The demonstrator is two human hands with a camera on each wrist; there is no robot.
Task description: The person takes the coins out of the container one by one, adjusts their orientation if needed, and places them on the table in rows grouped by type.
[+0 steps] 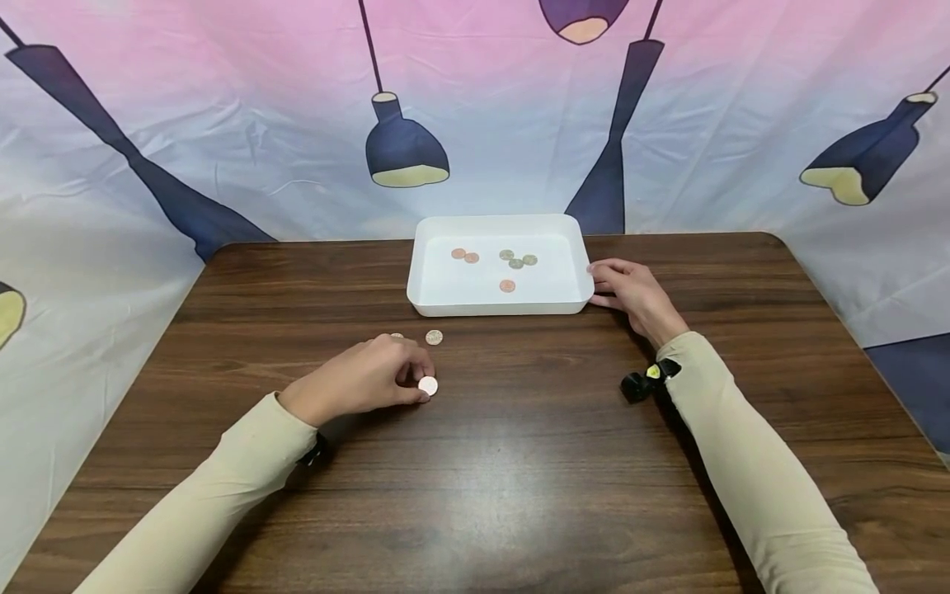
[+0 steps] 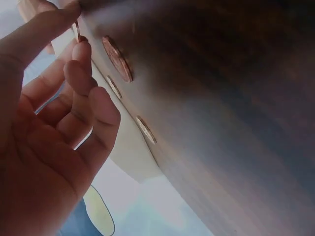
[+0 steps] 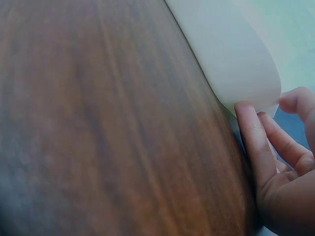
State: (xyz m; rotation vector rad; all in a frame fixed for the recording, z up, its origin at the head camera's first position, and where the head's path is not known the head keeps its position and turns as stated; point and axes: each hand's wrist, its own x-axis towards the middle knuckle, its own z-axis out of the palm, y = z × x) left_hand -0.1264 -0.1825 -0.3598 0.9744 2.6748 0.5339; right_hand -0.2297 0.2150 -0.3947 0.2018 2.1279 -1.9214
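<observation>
My left hand (image 1: 364, 375) pinches a coin (image 1: 428, 385) between thumb and fingertips, just above the table. On the table near this hand lie a silver-looking coin (image 1: 434, 337) and another coin (image 1: 397, 336), partly hidden behind the knuckles. A copper coin (image 2: 118, 59) shows under the hand in the left wrist view; the hand hides it from the head view. My right hand (image 1: 637, 297) touches the right end of a white tray (image 1: 500, 309), its thumb (image 3: 253, 137) extended against the outer wall. In the tray are three copper coins (image 1: 507, 285) and three greyish coins (image 1: 515, 264).
The brown wooden table (image 1: 490, 462) extends toward the person, with the tray near its back edge. Behind hangs a cloth (image 1: 297, 124) printed with lamps. A small black device (image 1: 646, 384) is strapped to the right wrist.
</observation>
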